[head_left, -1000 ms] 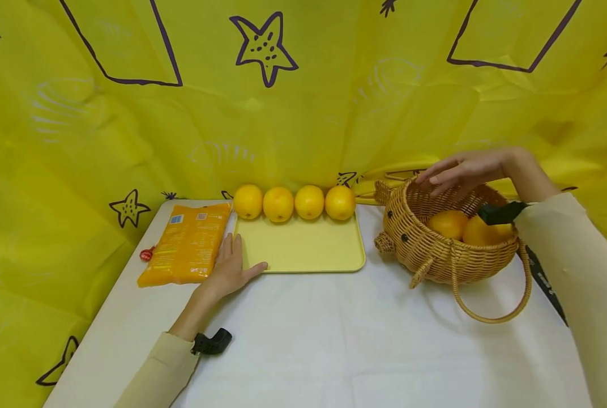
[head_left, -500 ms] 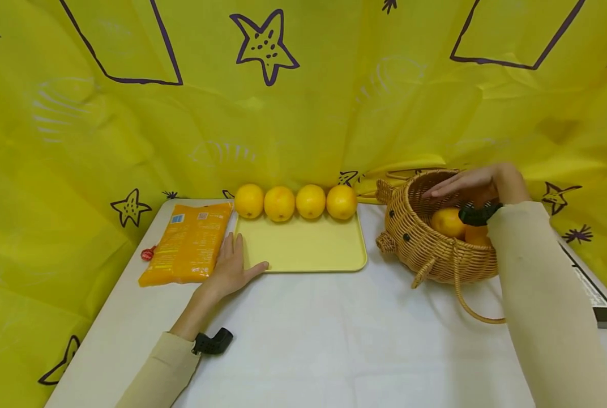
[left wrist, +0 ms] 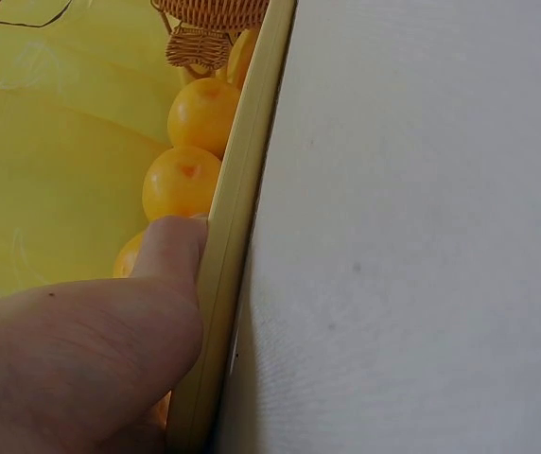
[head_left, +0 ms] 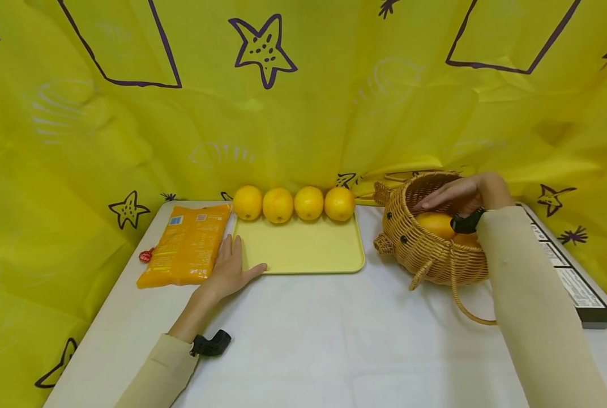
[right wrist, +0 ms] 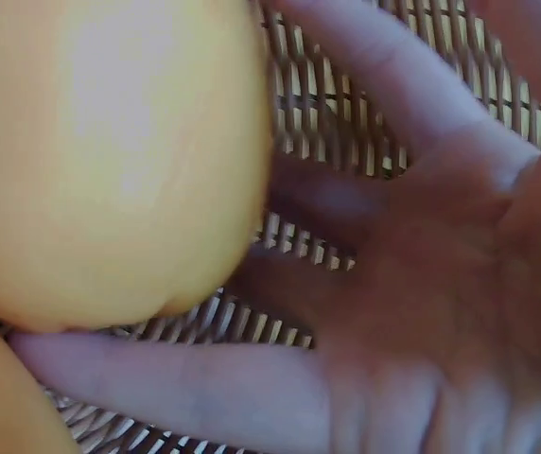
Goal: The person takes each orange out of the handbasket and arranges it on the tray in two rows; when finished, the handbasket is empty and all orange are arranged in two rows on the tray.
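Note:
My left hand [head_left: 228, 272] rests on the left end of a pale yellow tray [head_left: 303, 246], fingers straight and thumb along its front edge. Several oranges [head_left: 278, 205] stand in a row at the tray's back. At the right is a pig-shaped wicker basket [head_left: 423, 260] holding oranges. My right hand [head_left: 458, 192] reaches inside it. In the right wrist view its fingers [right wrist: 195, 388] are spread and mostly straight around an orange [right wrist: 119, 161], with some fingertips hidden behind the fruit. A second orange [right wrist: 6, 402] sits beside that one.
An orange plastic bag [head_left: 188, 243] lies left of the tray, with a small red-wrapped item [head_left: 146, 255] next to it. A black-and-white box [head_left: 581, 289] lies behind the right sleeve. The basket's handle [head_left: 461, 303] hangs toward the front. A yellow curtain [head_left: 303, 113] closes the back.
My right hand has moved left and down, deeper into the basket, and the orange there has shifted slightly left. More of the black-and-white box shows. The left hand stays put.

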### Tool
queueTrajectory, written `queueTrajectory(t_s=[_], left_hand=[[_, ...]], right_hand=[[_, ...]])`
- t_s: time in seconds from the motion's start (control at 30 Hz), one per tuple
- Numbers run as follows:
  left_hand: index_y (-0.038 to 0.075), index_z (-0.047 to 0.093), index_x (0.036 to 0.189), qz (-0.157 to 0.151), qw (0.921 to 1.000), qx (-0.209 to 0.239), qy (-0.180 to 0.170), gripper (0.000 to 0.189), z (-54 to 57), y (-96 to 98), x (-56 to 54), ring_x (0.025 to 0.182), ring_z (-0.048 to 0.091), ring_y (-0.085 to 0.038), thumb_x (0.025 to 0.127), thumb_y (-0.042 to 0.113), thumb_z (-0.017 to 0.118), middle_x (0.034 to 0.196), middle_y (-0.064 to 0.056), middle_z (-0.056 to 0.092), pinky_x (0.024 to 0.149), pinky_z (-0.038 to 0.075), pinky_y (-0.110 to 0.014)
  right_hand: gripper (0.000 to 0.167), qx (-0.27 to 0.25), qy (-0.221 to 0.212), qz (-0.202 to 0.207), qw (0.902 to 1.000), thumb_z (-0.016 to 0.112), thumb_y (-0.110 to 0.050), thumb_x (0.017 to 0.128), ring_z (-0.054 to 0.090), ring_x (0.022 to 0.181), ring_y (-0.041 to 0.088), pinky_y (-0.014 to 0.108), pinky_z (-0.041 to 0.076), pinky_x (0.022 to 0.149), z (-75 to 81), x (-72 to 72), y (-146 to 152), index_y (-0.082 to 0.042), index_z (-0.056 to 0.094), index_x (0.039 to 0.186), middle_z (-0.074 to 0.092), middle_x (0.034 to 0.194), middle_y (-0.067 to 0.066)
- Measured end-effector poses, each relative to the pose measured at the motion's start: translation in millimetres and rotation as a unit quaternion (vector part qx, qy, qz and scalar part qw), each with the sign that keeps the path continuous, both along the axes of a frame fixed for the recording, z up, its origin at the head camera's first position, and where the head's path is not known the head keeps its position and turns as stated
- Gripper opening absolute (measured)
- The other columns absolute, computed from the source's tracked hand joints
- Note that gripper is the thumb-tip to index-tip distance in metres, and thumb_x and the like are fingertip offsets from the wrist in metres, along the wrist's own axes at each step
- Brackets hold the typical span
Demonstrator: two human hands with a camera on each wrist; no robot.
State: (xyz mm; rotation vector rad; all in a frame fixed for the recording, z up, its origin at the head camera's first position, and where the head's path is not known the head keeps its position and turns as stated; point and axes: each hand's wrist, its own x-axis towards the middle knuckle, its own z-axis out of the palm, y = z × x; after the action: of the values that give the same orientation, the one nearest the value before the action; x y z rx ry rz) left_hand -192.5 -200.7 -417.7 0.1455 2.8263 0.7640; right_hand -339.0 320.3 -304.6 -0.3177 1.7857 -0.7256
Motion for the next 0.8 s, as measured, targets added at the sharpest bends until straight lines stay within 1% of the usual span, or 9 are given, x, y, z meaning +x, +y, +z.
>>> queueTrajectory(t_s=[0.13,0.23,0.3,0.4,0.5,0.57,0.63,0.73,0.8], left_hand=[[-0.009,-0.005,0.151,0.0,1.0,0.003,0.002,0.107,0.4,-0.4,0.0,0.148,-0.009,-0.046,0.091,0.052,0.059,0.158,-0.031,-0.016,0.121,0.004,-0.058],[-0.01,-0.004,0.151,-0.001,1.0,0.002,0.004,0.107,0.8,-0.3,0.8,0.148,-0.008,-0.046,0.091,0.051,0.059,0.158,-0.032,-0.015,0.121,0.005,-0.058],[-0.011,-0.004,0.151,-0.002,1.0,0.0,0.005,0.106,1.3,-0.2,1.4,0.148,-0.007,-0.047,0.091,0.051,0.059,0.157,-0.033,-0.014,0.121,0.005,-0.059],[-0.011,-0.003,0.151,-0.001,1.0,0.002,0.003,0.106,1.3,0.3,2.7,0.148,-0.007,-0.047,0.091,0.051,0.059,0.157,-0.033,-0.014,0.121,0.006,-0.059],[-0.01,-0.003,0.151,0.0,1.0,0.005,0.0,0.106,1.6,0.7,3.5,0.148,-0.007,-0.047,0.091,0.05,0.06,0.157,-0.033,-0.014,0.12,0.006,-0.059],[-0.01,-0.003,0.151,0.001,1.0,0.007,-0.001,0.106,1.7,0.6,3.8,0.148,-0.007,-0.047,0.091,0.05,0.06,0.157,-0.032,-0.014,0.121,0.006,-0.059],[-0.01,-0.003,0.151,0.001,1.0,0.006,-0.001,0.106,1.4,0.3,3.6,0.148,-0.007,-0.047,0.091,0.05,0.06,0.157,-0.032,-0.014,0.12,0.005,-0.059],[-0.01,-0.003,0.151,0.001,1.0,0.007,0.001,0.106,1.4,0.4,3.5,0.148,-0.007,-0.047,0.091,0.051,0.06,0.158,-0.032,-0.014,0.12,0.005,-0.059],[-0.011,-0.003,0.151,0.0,1.0,0.006,0.003,0.106,1.1,0.4,3.5,0.148,-0.007,-0.047,0.091,0.05,0.06,0.157,-0.032,-0.014,0.12,0.005,-0.059]], right_hand=[[0.053,0.002,0.011,0.002,0.9999,0.035,-0.035,0.106,-0.006,0.15,0.038,0.037,0.025,0.116,1.6,1.8,-4.5,-0.018,0.025,0.155,0.001,0.164,0.017],[0.053,0.003,0.016,-0.001,0.9999,0.038,-0.033,0.105,0.0,0.15,0.037,0.03,0.034,0.109,2.4,4.1,-8.3,-0.016,0.027,0.154,0.004,0.163,0.019],[0.054,0.009,0.023,-0.006,0.9997,0.041,-0.033,0.105,0.017,0.147,0.037,0.026,0.043,0.1,2.6,5.3,-11.2,-0.014,0.029,0.154,0.009,0.163,0.02],[0.056,0.01,0.033,-0.018,0.9993,0.044,-0.031,0.104,0.045,0.129,0.026,0.023,0.051,0.083,-0.2,5.9,-15.2,-0.011,0.029,0.153,0.022,0.16,0.021],[0.063,-0.002,0.013,-0.041,0.9991,0.046,-0.028,0.103,0.054,0.116,0.019,0.029,0.056,0.08,-2.6,5.0,-18.3,-0.007,0.019,0.155,0.018,0.159,0.024],[0.069,-0.023,-0.01,-0.053,0.9983,0.045,-0.024,0.103,0.053,0.123,0.026,0.037,0.057,0.088,-4.1,4.0,-20.2,-0.002,0.006,0.156,0.008,0.16,0.027],[0.074,-0.036,-0.017,-0.058,0.9975,0.045,-0.022,0.103,0.041,0.137,0.035,0.044,0.054,0.094,-5.1,3.4,-21.6,-0.001,-0.004,0.155,-0.004,0.161,0.027],[0.078,-0.045,-0.015,-0.064,0.9968,0.045,-0.02,0.103,0.015,0.148,0.04,0.046,0.052,0.098,-5.5,3.7,-23.1,-0.001,-0.011,0.154,-0.011,0.161,0.025],[0.08,-0.043,-0.011,-0.063,0.997,0.047,-0.019,0.102,0.015,0.149,0.039,0.046,0.051,0.099,-6.0,3.5,-23.7,-0.001,-0.011,0.154,-0.013,0.16,0.024]])
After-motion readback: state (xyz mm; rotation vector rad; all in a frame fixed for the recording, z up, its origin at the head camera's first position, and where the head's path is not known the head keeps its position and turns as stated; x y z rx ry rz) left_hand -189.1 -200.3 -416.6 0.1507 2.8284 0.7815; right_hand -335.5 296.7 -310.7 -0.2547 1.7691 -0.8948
